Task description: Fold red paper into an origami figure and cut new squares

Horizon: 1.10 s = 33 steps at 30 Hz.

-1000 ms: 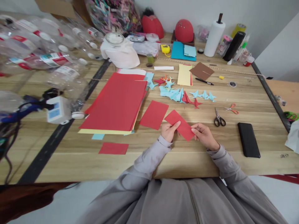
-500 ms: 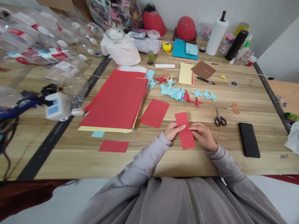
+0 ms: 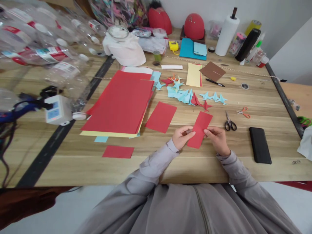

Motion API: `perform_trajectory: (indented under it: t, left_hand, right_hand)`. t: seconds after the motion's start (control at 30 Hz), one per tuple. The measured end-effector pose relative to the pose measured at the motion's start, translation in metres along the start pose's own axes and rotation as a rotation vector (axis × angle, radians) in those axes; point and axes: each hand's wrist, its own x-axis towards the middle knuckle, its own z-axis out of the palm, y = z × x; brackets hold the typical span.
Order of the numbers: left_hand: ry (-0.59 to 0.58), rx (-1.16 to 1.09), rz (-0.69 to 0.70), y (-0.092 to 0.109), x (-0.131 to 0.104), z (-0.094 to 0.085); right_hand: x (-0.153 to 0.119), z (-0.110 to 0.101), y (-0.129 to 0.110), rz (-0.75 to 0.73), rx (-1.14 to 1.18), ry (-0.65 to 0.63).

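Observation:
A narrow strip of red paper [image 3: 200, 129] is held up between both hands, slanting with its top toward the right. My left hand [image 3: 182, 136] pinches its left edge, thumb on the front. On the opposite edge, my right hand [image 3: 217, 139] grips the strip between thumb and fingers. A larger red paper rectangle [image 3: 161, 117] lies left of the hands, and a smaller red piece [image 3: 118, 151] rests nearer the table's front edge. Beyond the strip are folded light-blue paper shapes [image 3: 180, 95] and red folded ones [image 3: 195, 99].
A stack of large red sheets [image 3: 119, 104] lies to the left, with plastic bottles [image 3: 53, 55] past it. Black-handled scissors [image 3: 229, 123], small orange scissors [image 3: 243, 112] and a black phone [image 3: 260, 145] lie to the right. A pen [image 3: 214, 82] is farther back.
The red paper strip has turned clockwise, its top swinging from leaning left to leaning right. Both hands still hold its edges; my right hand has shifted slightly to the right.

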Motion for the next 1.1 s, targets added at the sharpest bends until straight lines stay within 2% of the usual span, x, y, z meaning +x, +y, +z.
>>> perform_trajectory:
  t: [0.13,0.33,0.43,0.63,0.73,0.83,0.97,1.1]
  left_hand:
    - [0.046,0.044,-0.032,-0.002,0.001,0.003]
    - [0.122,0.19,0.103,-0.004,0.002,-0.002]
    - [0.094,0.252,0.149,-0.003,0.0,-0.004]
    - [0.027,0.237,0.283,0.0,0.0,-0.005]
    - [0.018,0.227,0.32,0.0,0.001,-0.005]
    - [0.026,0.249,0.329,-0.001,0.0,-0.003]
    - [-0.029,0.23,0.269,-0.002,-0.002,0.001]
    - [0.031,0.049,0.227,-0.006,0.0,0.005]
  right_hand:
    - [0.001,0.002,-0.001,0.038,0.01,-0.01]
    - [-0.002,0.001,-0.003,-0.05,-0.055,0.002]
    - [-0.004,-0.002,-0.001,-0.063,-0.095,-0.027]
    - [-0.002,-0.007,0.004,-0.185,-0.101,-0.14]
    - [-0.001,-0.007,0.003,-0.202,-0.144,-0.153]
    - [-0.001,-0.002,0.001,-0.185,-0.158,-0.109]
    - [-0.002,0.003,0.003,-0.099,-0.078,-0.023]
    - [-0.003,0.004,0.007,-0.025,-0.067,0.001]
